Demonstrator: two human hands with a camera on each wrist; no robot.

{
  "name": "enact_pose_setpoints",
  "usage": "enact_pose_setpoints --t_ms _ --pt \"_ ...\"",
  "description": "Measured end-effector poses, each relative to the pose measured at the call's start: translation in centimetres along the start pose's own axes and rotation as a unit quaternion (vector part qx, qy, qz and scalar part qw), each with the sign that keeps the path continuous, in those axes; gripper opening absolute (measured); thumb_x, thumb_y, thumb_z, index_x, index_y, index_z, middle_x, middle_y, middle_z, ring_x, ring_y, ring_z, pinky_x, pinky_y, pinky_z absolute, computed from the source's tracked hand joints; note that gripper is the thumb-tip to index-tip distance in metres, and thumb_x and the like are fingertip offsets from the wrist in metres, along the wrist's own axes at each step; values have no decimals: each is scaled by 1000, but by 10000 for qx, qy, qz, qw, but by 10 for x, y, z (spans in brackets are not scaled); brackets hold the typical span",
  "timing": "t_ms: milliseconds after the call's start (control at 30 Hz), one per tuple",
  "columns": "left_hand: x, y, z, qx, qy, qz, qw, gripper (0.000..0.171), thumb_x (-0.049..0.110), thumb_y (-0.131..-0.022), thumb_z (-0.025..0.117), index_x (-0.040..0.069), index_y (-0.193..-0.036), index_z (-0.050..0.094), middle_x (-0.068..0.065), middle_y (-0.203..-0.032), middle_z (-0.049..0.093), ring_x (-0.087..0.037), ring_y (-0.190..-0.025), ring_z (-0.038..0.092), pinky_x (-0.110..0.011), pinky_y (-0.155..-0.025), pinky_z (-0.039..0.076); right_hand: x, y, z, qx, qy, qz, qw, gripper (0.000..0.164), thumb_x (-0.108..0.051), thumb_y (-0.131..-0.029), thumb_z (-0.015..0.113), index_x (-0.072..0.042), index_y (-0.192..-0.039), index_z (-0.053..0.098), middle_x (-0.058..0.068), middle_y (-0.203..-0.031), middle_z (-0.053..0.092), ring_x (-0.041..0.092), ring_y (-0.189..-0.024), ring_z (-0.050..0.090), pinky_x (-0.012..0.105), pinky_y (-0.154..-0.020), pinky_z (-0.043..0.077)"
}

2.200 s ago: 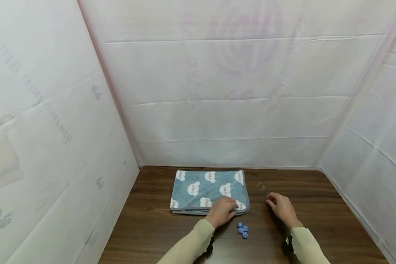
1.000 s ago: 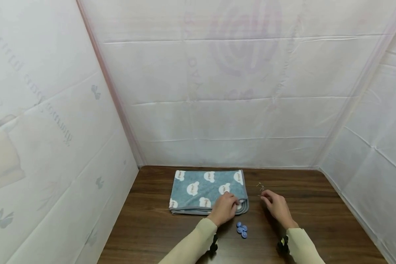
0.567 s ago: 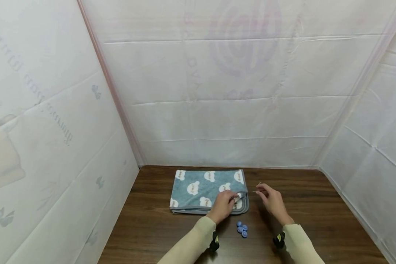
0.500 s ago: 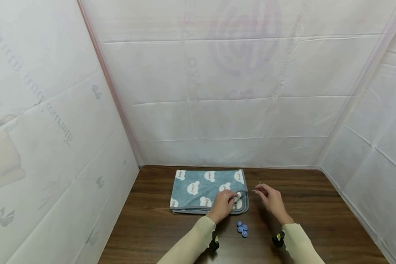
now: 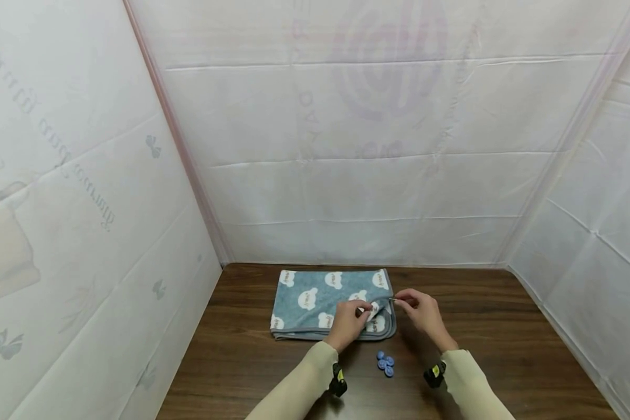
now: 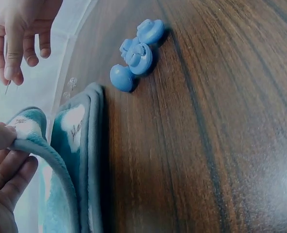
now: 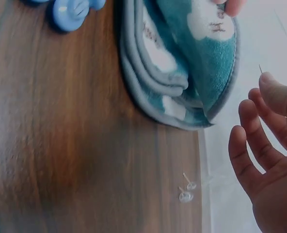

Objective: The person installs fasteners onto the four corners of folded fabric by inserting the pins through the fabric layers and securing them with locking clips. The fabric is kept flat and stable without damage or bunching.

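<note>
A folded teal blanket (image 5: 307, 318) with white bear-head prints and grey edging lies on the table. My left hand (image 5: 345, 324) pinches its near right corner and lifts the top layer, folding it back. In the left wrist view the thumb presses that edge (image 6: 29, 133) against the fingers. My right hand (image 5: 424, 315) pinches a thin pin (image 7: 261, 69) between thumb and forefinger, its point out, close beside the raised layer. Its other fingers are spread. The pin's head is hidden by the fingers.
Several round blue plastic pieces (image 5: 385, 364) sit in a cluster in front of the blanket, some showing a moulded catch. Two clear-headed pins (image 7: 186, 194) lie on the brown wooden table (image 5: 504, 338). White sheeting (image 5: 367, 192) encloses the back and sides.
My right hand has come left and away from me with the pin, up to the blanket's right edge. The left hand has lifted and turned back the corner. The blue pieces stay put.
</note>
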State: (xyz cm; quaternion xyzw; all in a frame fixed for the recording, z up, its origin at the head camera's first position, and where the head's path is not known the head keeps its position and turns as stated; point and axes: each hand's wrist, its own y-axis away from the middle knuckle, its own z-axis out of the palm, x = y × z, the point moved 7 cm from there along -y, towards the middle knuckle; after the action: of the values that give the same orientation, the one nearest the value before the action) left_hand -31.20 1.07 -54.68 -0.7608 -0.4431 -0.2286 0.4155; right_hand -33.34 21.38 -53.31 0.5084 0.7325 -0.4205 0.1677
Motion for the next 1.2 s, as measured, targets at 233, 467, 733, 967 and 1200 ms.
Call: enact_pose_setpoints --t_ms 233,467,733,967,1200 --pt "-1 -2 -7 85 170 -213 9996 16 3 -97 70 6 -111 78 -6 -99 77 -1 -66 64 -18 -59 52 -6 -8 10 -380 -327 263 9984 8 -6 -91 79 -10 -97 76 2 -90 75 10 -74 66 26 -62 53" --pt "-2 -6 -23 377 278 -382 9982 11 7 -98 70 7 -104 79 -4 -96 77 -8 -75 69 -23 -69 57 -15 -18 17 -787 -566 281 9949 6 -15 -94 77 -17 -99 75 -4 -90 73 11 -74 65 28 -64 53" --pt "-3 -4 -32 520 625 -438 9957 10 3 -97 70 3 -106 72 -9 -97 75 -16 -84 72 -28 -76 59 -28 -24 29 -1191 -947 30 9884 14 -12 -94 76 -9 -109 75 4 -97 74 16 -77 69 29 -64 56" --pt "-7 -6 -31 488 727 -679 9938 18 5 -96 73 5 -114 72 -6 -95 77 -15 -83 74 -26 -75 59 -33 -24 40 -1555 -1041 -95 9823 30 -8 -94 75 -5 -124 70 6 -96 75 20 -76 69 29 -65 56" --pt "-6 -6 -29 559 631 -513 9951 17 4 -94 74 4 -112 74 -8 -96 77 -15 -85 74 -25 -76 59 -35 -23 44 -1665 -907 -159 9817 35 -9 -94 75 -5 -128 68 4 -94 74 21 -75 69 29 -65 55"
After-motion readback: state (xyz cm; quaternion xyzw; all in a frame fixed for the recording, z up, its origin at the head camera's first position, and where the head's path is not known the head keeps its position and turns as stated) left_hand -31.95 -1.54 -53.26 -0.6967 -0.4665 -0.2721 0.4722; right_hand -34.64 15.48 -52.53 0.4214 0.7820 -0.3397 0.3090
